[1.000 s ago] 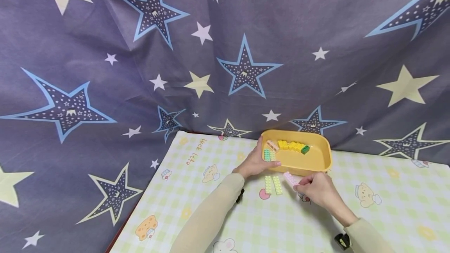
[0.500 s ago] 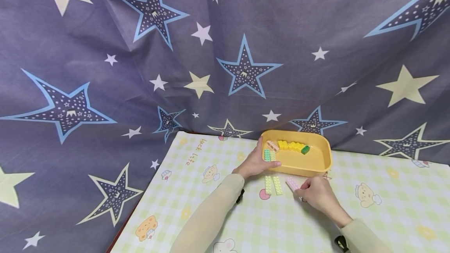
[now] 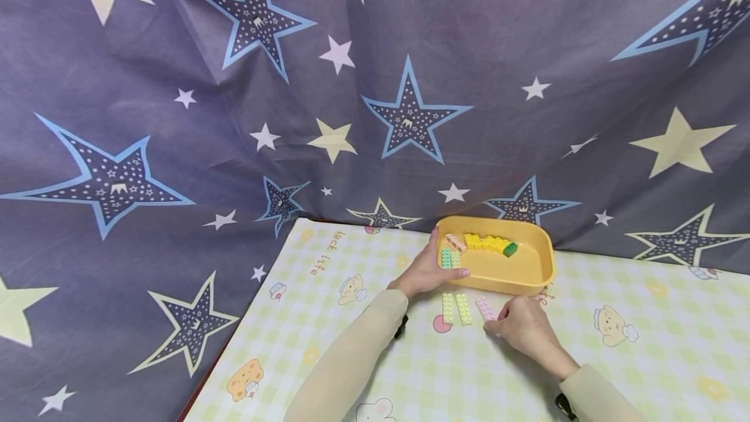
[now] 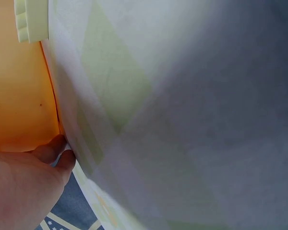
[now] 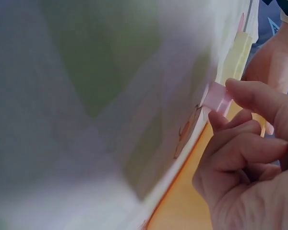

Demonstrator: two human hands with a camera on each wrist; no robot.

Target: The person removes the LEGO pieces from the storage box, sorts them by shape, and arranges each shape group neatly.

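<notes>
Two views show pink brick (image 3: pixel 486 309)

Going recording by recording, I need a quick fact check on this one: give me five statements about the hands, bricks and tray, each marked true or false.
1. The right hand pinches the pink brick. True.
2. The left hand holds a brick. False: it grips the yellow tray.
3. Two pale yellow-green bricks lie left of the pink brick. True.
4. The dark green brick lies outside the yellow tray. False: it is inside.
5. The yellow tray contains several bricks. True.
</notes>
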